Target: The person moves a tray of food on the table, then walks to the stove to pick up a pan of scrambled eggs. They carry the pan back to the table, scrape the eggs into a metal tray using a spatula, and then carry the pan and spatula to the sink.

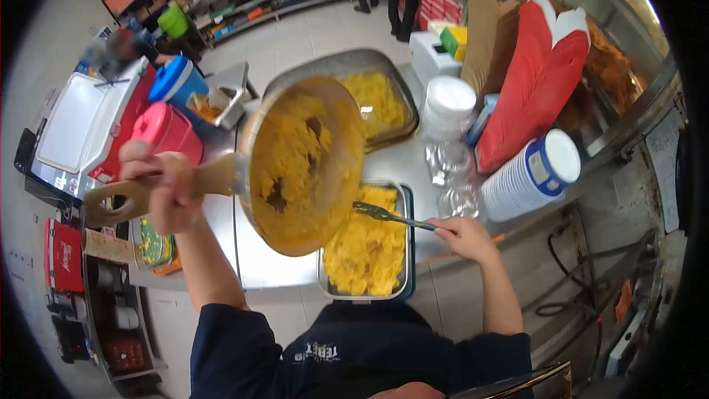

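My left hand (173, 188) is wrapped round the wooden handle (214, 176) of a wok (258, 114), raised and tilted over the counter. Inside the wok, scrambled egg (292, 151) clings to the yellow-coated wall. Black tongs (395, 217) are in my right hand (467, 236), their tips pointing left beside the wok's lower right rim. Below, a rectangular metal tray (325, 292) is heaped with yellow scrambled egg (369, 255); the wok overlaps its upper left part in this view. The tongs pass above this tray.
Behind the wok sits a larger dark tray (299, 66) with more yellow food. White foam bowls (450, 103), clear lids (454, 199), stacked paper cups (521, 185) and red cartons (535, 77) stand right. Left are a pink container (166, 133), blue-lidded jug (173, 81) and cooler (74, 125).
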The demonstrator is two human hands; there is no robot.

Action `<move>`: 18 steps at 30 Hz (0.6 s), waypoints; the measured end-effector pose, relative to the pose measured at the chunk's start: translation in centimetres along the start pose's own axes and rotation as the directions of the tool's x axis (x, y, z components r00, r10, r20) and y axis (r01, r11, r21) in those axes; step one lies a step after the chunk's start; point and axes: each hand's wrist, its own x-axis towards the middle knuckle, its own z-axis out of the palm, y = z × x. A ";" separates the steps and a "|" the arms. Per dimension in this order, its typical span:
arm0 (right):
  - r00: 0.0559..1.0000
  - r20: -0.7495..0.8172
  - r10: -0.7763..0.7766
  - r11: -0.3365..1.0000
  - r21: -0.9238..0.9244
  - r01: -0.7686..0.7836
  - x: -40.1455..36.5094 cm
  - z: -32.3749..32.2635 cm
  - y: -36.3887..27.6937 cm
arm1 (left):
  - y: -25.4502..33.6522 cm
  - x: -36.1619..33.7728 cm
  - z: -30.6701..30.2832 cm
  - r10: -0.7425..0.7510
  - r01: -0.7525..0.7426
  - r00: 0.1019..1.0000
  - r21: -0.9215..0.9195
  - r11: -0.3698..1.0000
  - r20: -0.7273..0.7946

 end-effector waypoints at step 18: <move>0.846 -0.490 0.210 0.799 -0.413 -0.437 -5.7 13.8 -6.8 | 17.6 -5.1 -23.1 -0.086 0.074 0.990 -0.107 0.992 -0.108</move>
